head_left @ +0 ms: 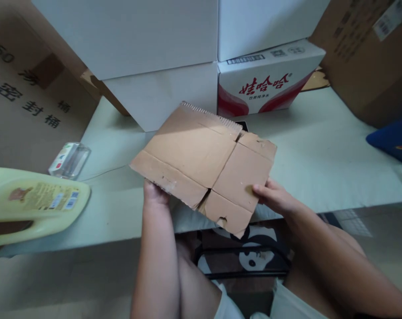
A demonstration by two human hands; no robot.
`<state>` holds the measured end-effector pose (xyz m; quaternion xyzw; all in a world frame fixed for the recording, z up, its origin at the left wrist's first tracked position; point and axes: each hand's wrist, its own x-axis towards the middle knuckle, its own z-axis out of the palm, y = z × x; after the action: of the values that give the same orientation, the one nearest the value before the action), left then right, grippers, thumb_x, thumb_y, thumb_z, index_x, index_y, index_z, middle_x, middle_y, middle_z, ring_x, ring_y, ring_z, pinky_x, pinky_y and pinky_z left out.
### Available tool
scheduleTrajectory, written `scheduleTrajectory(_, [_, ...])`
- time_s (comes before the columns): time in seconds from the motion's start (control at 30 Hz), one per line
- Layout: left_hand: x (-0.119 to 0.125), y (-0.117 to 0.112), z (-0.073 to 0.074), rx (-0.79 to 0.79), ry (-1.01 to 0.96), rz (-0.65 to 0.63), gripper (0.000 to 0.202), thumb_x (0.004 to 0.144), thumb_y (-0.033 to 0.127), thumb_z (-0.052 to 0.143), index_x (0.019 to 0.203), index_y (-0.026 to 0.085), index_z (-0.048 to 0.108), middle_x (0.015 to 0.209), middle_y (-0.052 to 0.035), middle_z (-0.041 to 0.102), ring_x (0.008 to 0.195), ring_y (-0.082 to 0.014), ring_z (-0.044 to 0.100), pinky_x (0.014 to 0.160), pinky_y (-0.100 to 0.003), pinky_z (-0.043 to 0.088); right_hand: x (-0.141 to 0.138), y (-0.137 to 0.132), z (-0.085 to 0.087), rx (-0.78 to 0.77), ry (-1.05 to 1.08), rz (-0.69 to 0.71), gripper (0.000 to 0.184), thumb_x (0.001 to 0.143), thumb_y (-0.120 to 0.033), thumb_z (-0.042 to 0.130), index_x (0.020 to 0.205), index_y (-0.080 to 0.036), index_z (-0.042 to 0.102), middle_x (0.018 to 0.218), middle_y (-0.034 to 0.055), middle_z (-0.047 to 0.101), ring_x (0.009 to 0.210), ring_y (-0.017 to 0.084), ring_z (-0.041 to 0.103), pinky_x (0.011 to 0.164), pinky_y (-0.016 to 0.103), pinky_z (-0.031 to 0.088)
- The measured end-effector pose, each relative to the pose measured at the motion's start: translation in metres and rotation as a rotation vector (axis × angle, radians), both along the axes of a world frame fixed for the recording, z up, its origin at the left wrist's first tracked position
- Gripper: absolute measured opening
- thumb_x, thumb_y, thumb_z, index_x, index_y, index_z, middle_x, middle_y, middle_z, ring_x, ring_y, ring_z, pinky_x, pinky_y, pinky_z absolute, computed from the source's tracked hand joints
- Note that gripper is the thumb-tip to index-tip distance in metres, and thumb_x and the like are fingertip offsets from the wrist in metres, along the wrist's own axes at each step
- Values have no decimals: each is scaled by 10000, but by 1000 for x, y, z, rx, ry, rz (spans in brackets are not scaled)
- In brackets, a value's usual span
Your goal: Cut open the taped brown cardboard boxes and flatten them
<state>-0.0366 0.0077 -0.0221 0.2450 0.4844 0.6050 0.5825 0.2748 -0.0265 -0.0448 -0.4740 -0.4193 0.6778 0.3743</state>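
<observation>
A torn, flattened piece of brown cardboard (pixel 201 153) with fold lines is held tilted over the front of the table. My right hand (pixel 274 195) grips its right edge, thumb on top and the fingers behind. Under the left lower edge is my left hand (pixel 156 193), holding the sheet from below; most of its fingers are hidden by the cardboard. The upper edge of the sheet shows exposed corrugation, and a slit and a small hole mark its lower flap. A small dark object behind the sheet is mostly covered.
Large white boxes (pixel 164 93) and a red-and-white carton (pixel 260 84) stand at the back of the pale-covered table (pixel 333 164). At left are a big brown box (pixel 31 88), a clear plastic pack (pixel 71 159) and a yellow jug (pixel 37 208). A blue object (pixel 393 139) sits right.
</observation>
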Motion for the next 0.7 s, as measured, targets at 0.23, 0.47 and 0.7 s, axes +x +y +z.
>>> scheduleTrajectory(0.23, [10, 9, 12, 39, -195, 347, 303, 901, 448, 482, 763, 218, 624, 614, -10, 606, 607, -151, 628, 575, -240, 518, -4, -20, 26, -17, 59, -104, 518, 631, -684, 780, 755, -215, 598, 453, -58, 491, 317, 71, 307, 308, 239, 258])
scheduleTrajectory(0.47, [1, -6, 32, -83, -379, 326, 357, 946, 335, 339, 723, 176, 569, 563, 30, 447, 403, -79, 426, 411, -188, 349, 76, -34, 32, 217, -308, -835, 445, 623, -605, 792, 736, -273, 517, 639, -13, 566, 436, 144, 482, 324, 299, 414])
scheduleTrajectory(0.7, [2, 0, 32, -63, -386, 312, 272, 885, 311, 429, 689, 175, 559, 548, 26, 427, 405, -86, 404, 395, -193, 337, 134, -28, 35, 392, -675, -1108, 289, 805, -539, 675, 855, -271, 581, 771, 32, 587, 493, 175, 531, 419, 419, 513])
